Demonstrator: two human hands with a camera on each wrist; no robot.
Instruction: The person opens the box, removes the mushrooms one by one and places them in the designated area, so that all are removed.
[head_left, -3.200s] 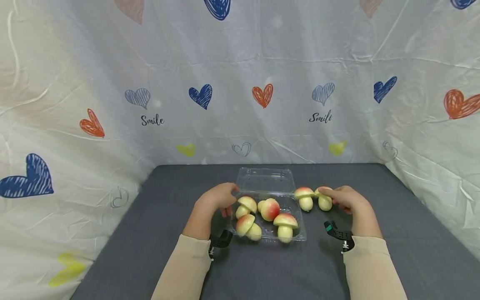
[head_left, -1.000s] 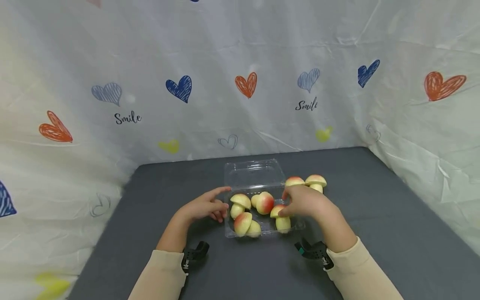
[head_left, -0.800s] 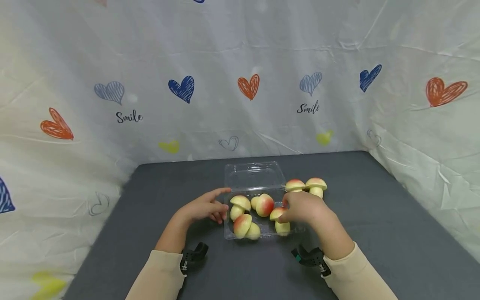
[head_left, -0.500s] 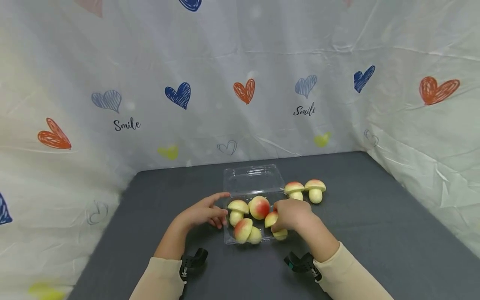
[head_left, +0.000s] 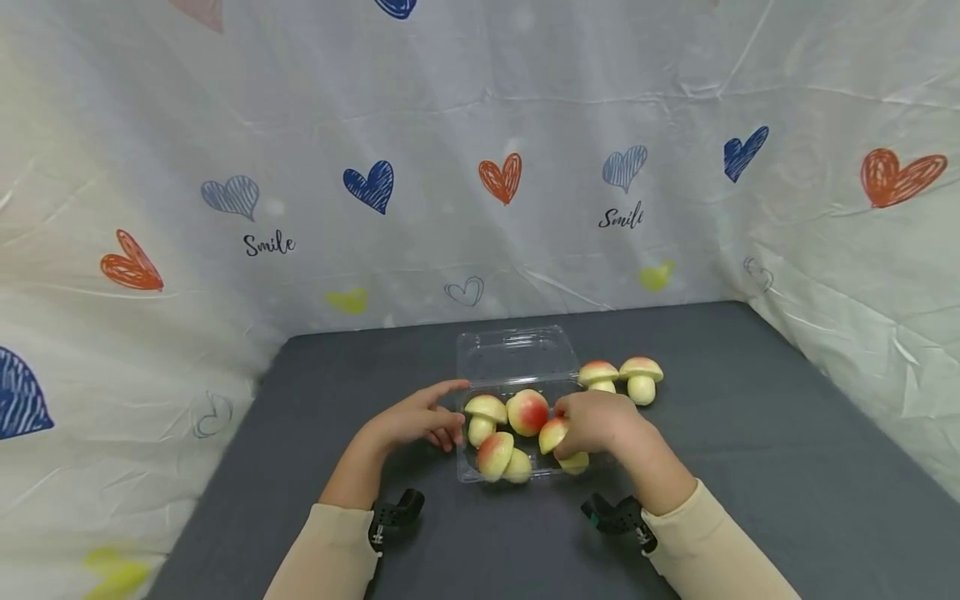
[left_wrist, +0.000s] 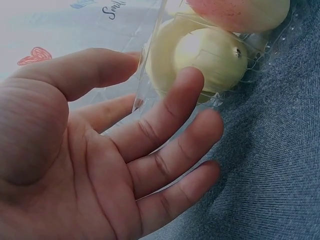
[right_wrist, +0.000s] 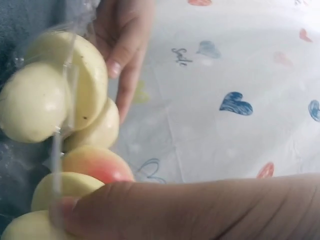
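Observation:
An open clear plastic clamshell box (head_left: 471, 475) holds several toy mushrooms with yellow-and-red caps. My right hand (head_left: 603, 423) reaches in from the right and grips the front-right mushroom (head_left: 552, 434), its cap leaning left. In the right wrist view the thumb (right_wrist: 92, 207) lies against it; the other fingers are hidden. Beside it, a mushroom (head_left: 528, 412) shows only its round cap. My left hand (head_left: 412, 419) stays at the box's left wall, thumb and index tips at the plastic, other fingers loosely spread. Nearest to it are a back-left mushroom (head_left: 482, 431) and a front-left mushroom (head_left: 495, 456).
Outside the box, at its back right, stand two more mushrooms, one near the hinge (head_left: 598, 372) and one farther right (head_left: 641, 379). The box lid (head_left: 517, 354) lies folded back. A dark cloth (head_left: 360, 358) covers the table, with a heart-patterned curtain (head_left: 420, 250) behind.
My right hand has left the mushrooms outside and moved left into the box, tilting the front-right mushroom. The middle mushroom has turned, its stem now hidden. My left index finger has straightened along the wall.

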